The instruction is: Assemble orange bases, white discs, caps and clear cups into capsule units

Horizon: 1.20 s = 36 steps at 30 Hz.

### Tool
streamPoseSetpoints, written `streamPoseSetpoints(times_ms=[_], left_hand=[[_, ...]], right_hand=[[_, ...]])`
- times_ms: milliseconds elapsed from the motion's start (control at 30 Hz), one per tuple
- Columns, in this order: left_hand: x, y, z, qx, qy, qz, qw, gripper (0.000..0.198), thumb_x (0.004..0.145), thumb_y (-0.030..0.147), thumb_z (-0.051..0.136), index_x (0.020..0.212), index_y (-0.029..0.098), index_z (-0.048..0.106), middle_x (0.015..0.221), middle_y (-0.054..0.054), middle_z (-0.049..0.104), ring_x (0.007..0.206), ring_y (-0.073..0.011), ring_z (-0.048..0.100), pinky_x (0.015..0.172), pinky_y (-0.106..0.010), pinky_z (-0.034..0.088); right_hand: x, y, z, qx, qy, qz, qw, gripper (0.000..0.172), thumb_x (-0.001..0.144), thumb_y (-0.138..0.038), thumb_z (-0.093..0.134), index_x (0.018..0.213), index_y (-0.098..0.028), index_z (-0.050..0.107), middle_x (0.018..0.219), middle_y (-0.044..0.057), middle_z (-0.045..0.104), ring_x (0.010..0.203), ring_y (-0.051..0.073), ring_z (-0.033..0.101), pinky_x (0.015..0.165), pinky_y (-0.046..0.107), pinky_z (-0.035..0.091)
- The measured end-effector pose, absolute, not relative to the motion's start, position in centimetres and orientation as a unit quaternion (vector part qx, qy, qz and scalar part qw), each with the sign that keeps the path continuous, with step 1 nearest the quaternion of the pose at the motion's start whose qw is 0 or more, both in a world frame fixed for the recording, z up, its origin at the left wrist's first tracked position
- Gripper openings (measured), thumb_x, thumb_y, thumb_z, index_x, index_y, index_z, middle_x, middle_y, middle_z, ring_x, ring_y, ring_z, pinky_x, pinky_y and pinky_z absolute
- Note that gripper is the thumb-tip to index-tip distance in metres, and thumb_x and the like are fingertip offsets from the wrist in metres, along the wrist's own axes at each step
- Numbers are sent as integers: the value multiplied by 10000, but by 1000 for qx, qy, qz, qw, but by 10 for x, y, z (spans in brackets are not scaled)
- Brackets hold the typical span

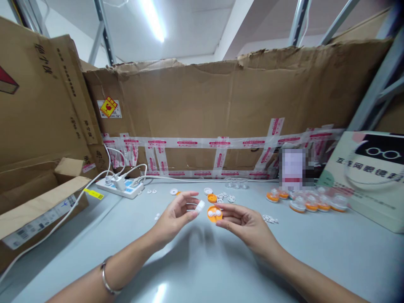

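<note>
A person's two bare hands work above a pale tabletop [240, 275], the left hand [175, 213] closed with thumb and fingers on a small white piece [200, 206], the right hand [245, 219] gripping an orange disc [214, 208] by its edge. Two small white round parts [211, 214] sit side by side on the disc's face, which is turned toward the camera. The white piece and the disc are held just beside each other, apart, with the left fingers pinched on one and the right fingers clamped on the other.

Just beyond the right fingertips lies a second orange disc [212, 198], with a white ring [208, 191] behind it and perforated white pieces [231, 198] to its right. Beyond the left fingers rests a white disc [173, 192]; farther out on that side is a power strip [121, 187] with cords plugged in. Near the right hand, on its outer side, is a small pile of white parts [269, 219]. Well to the right of the right fingers stands a cluster of transparent-domed pieces [311, 204] on orange and white bases, before a box printed with eyeglasses [369, 181]. A taped cardboard panel [202, 105] rises beyond both hands. A metal bracelet [108, 275] circles the left wrist.
</note>
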<state>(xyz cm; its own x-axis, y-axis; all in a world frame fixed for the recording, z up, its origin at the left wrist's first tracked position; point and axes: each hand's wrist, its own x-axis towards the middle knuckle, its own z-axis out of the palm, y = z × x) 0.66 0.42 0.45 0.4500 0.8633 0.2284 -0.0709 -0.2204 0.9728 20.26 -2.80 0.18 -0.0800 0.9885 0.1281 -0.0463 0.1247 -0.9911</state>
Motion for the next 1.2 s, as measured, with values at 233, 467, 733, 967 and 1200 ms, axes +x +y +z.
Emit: streamPoseSetpoints(times_ms=[233, 467, 733, 967, 1200], left_hand=[[5, 4, 0, 622, 273, 407, 611, 432, 744, 344, 626, 1152, 241, 528, 1037, -52, 569, 951, -179, 537, 887, -349, 404], [9, -1, 4, 665, 273, 380, 582, 348, 774, 288, 603, 1110, 215, 553, 977, -43, 627, 918, -165, 564, 868, -329, 406], [14, 0, 2, 674, 274, 378, 573, 381, 758, 311, 614, 1107, 177, 543, 943, -67, 642, 881, -174, 580, 838, -344, 427], [14, 0, 1, 698, 279, 387, 535, 348, 755, 287, 605, 1078, 168, 555, 981, -81, 628, 894, -185, 585, 836, -357, 443], [13, -1, -1, 713, 279, 386, 515, 316, 763, 233, 582, 1071, 162, 560, 997, -85, 615, 904, -193, 589, 835, -360, 456]], right_hand=[[200, -32, 3, -440, -546, 499, 509, 389, 526, -302, 766, 895, -202, 696, 803, 44, 730, 788, 225, 679, 790, 373, 559], [199, -33, 3, -455, -531, 498, 513, 342, 506, -264, 773, 835, -201, 705, 793, 40, 731, 772, 217, 682, 803, 365, 548], [199, -33, -2, -436, -564, 485, 507, 310, 539, -268, 757, 837, -197, 704, 814, 43, 729, 773, 219, 683, 804, 372, 548], [201, -32, -5, -434, -585, 466, 503, 276, 563, -276, 745, 829, -214, 703, 828, 35, 727, 762, 211, 684, 789, 367, 554], [199, -31, -8, -423, -600, 465, 494, 281, 581, -288, 737, 851, -216, 700, 864, 37, 723, 774, 206, 681, 789, 362, 553]])
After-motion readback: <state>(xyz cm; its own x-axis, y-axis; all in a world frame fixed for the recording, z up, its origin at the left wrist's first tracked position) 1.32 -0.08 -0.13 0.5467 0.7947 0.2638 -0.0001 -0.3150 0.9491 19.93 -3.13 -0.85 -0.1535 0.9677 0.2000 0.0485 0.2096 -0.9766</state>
